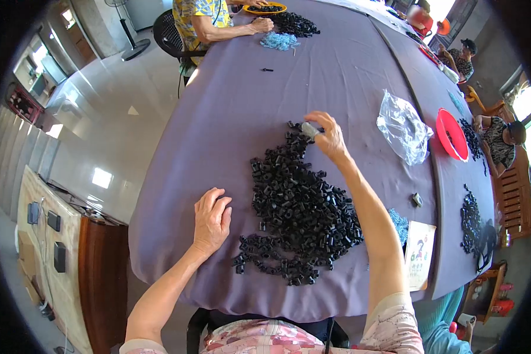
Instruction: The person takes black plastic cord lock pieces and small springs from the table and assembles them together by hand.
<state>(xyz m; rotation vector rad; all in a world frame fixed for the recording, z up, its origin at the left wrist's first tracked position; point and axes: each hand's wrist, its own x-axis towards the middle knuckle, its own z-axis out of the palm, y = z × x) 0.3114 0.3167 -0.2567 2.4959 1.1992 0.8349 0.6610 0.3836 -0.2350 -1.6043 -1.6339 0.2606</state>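
Note:
A large heap of small black parts lies on the purple-grey tablecloth. At the far tip of the heap, my right hand is bent with its fingers closed around a small greyish piece, too small to name. My left hand rests on the cloth to the left of the heap, palm down, its fingers a little apart and nothing in them.
Right of the heap lie a clear plastic bag, a small grey object, blue bits and a printed card. A red bowl is farther right. Other people sit around the table; one person's hand is near another black pile.

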